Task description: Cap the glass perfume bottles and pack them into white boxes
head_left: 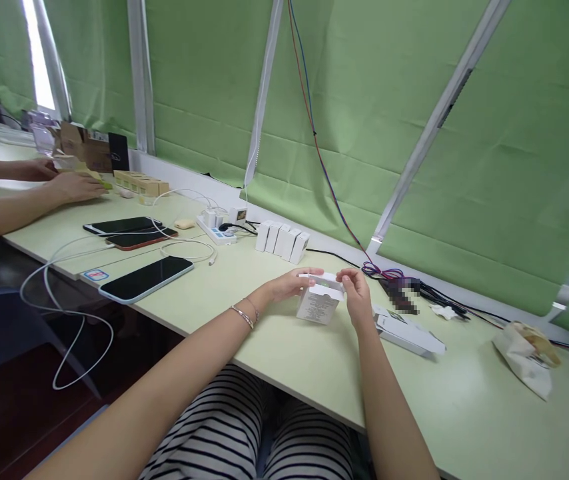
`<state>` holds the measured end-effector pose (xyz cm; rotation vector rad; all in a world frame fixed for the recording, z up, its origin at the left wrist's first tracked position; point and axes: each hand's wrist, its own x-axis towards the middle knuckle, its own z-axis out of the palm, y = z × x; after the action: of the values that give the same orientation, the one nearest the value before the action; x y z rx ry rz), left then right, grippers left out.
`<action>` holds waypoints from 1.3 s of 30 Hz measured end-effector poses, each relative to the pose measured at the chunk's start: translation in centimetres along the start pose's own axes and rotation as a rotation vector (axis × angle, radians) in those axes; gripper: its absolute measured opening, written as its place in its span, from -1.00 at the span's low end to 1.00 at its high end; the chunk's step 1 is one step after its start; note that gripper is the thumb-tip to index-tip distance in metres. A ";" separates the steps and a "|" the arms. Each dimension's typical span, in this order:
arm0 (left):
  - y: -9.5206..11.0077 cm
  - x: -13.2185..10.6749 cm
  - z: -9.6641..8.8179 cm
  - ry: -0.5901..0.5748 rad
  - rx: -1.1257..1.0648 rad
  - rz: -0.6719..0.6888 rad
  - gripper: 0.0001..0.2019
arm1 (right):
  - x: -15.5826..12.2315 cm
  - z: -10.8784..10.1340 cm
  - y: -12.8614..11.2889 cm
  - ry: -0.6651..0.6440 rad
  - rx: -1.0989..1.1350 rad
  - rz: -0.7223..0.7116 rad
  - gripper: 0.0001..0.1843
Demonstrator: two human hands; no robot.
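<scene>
A small white box (317,305) with printed text on its side stands on the pale green table (314,373) in front of me. My left hand (289,285) grips its left side, fingers reaching over the top flap. My right hand (357,293) holds the right side, fingers curled at the top edge. Both hands are closed on the box. A thin bracelet sits on my left wrist.
A row of several small white boxes (282,241) stands behind. A long white box (408,333) lies to the right, a paper bag (527,357) further right. Phones (145,279), cables and a power strip (217,232) lie left. Another person's hands (72,187) work at far left.
</scene>
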<state>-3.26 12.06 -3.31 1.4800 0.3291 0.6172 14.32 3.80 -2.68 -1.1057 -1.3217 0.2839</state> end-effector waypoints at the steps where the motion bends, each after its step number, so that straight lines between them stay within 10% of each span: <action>1: 0.1 0.0 0.0 0.004 0.006 0.006 -0.36 | 0.1 0.1 0.1 0.013 0.029 0.024 -0.79; 20: 0.6 -0.2 -0.3 0.056 0.102 0.163 -0.38 | 0.4 -0.1 0.5 0.105 0.215 0.258 -0.77; 39: 0.8 0.0 -0.6 0.062 0.057 0.169 -0.52 | 0.2 -0.8 -0.5 -0.108 0.418 0.218 -0.63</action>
<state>-3.75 12.52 -2.54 1.5565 0.2727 0.7954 14.89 3.34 -2.08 -0.8848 -1.1661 0.7550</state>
